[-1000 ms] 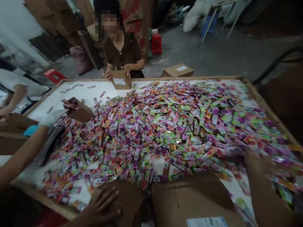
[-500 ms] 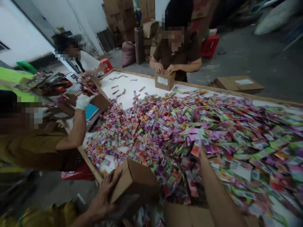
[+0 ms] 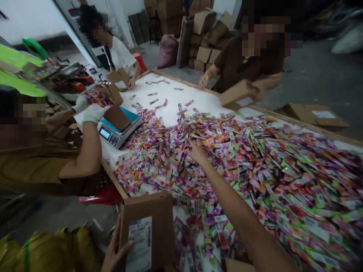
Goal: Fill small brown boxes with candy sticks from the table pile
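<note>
My left hand [image 3: 115, 249] grips the side of a small cardboard box [image 3: 147, 226] with a white label, held upright at the table's near edge. My right arm reaches far forward, and my right hand [image 3: 196, 152] rests on the heap of small colourful packets [image 3: 255, 166] that covers most of the white table [image 3: 170, 102]. Its fingers are sunk among the packets, so I cannot make out whether they hold any.
A gloved person at the left holds a brown box over a digital scale [image 3: 117, 132]. Across the table a person [image 3: 249, 64] in brown lifts a small box [image 3: 236, 94]. Another person [image 3: 119, 53] sits at the far left corner. Cartons [image 3: 207, 34] are stacked behind.
The view has swung left. My right hand has stretched further out over the packet heap. The box in my left hand now stands upright with its label facing me. The person opposite has lifted a box.
</note>
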Motion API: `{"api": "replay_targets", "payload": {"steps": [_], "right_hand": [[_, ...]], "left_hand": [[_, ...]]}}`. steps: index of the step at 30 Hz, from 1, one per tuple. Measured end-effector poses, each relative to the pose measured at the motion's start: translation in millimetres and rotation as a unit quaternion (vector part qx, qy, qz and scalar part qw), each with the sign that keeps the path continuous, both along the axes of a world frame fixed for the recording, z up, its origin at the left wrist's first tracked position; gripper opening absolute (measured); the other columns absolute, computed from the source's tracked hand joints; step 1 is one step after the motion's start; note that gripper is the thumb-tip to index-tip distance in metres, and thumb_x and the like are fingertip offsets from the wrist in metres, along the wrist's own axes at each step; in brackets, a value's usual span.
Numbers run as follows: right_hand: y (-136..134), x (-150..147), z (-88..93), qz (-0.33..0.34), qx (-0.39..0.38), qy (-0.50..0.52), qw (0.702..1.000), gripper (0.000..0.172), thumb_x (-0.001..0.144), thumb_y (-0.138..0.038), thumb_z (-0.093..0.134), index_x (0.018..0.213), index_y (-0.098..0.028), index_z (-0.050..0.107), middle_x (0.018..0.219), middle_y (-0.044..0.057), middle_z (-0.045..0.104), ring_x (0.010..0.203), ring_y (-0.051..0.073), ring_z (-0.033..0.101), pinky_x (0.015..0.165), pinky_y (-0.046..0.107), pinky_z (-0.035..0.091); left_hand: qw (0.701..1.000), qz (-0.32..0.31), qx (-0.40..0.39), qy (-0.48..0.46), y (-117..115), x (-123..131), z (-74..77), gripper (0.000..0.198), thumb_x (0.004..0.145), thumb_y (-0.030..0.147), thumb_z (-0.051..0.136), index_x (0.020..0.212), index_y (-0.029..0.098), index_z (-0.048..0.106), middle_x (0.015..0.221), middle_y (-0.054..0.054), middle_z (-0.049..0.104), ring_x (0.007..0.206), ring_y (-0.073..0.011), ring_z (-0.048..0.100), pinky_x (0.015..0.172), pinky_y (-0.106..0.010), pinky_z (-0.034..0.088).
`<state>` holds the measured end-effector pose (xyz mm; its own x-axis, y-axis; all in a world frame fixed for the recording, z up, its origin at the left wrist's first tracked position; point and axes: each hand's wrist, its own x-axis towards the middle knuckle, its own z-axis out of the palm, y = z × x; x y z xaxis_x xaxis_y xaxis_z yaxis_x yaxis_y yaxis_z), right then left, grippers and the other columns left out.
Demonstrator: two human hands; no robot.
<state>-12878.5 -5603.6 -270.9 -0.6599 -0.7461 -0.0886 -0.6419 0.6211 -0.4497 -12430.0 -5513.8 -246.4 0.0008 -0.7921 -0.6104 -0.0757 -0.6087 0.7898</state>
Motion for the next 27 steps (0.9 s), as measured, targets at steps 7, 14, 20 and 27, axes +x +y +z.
{"api": "replay_targets", "payload": {"steps": [7,14,20,27], "right_hand": [[51,121,-79.4,0.349,0.053,0.177,0.919,0.093,0.082,-0.016,0.068,0.159,-0.04,0.022,0.168,0.006,0.018,0.154,0.038,0.013,0.119,0.068,0.019],[22,57,-106.9,0.224,0.144,0.223,0.938,0.111,0.072,-0.032,0.082,0.162,-0.03,0.017,0.168,0.016,0.008,0.153,0.044,0.0,0.114,0.077,0.006],[-41,33,-100.8,0.155,0.152,0.179,0.96,0.064,0.092,-0.016,0.055,0.154,-0.019,0.039,0.154,0.024,0.041,0.147,0.043,0.027,0.111,0.069,0.028],[-50,13,-70.3,0.075,0.118,0.118,0.983,0.045,0.092,-0.013,0.05,0.136,-0.018,0.057,0.111,0.016,0.071,0.108,0.029,0.064,0.086,0.036,0.052]], "left_hand": [[0.995,0.078,0.06,0.013,-50,31,-15.1,0.108,0.045,0.037,0.093,0.143,0.031,0.048,0.095,-0.002,0.077,0.086,-0.034,0.075,0.071,-0.038,0.064],[0.994,0.097,0.048,0.023,-56,7,-17.8,0.108,0.045,0.035,0.094,0.142,0.034,0.047,0.095,-0.002,0.076,0.078,-0.0315,0.075,0.061,-0.034,0.063],[0.995,0.083,0.04,0.046,-62,-8,-32.7,0.114,0.043,0.039,0.095,0.145,0.032,0.044,0.087,-0.001,0.076,0.076,-0.0313,0.075,0.06,-0.035,0.062],[0.987,0.101,0.1,0.075,-69,-12,-43.3,0.095,0.057,0.035,0.086,0.143,0.021,0.047,0.089,-0.006,0.078,0.091,-0.0381,0.075,0.077,-0.047,0.064]]}}
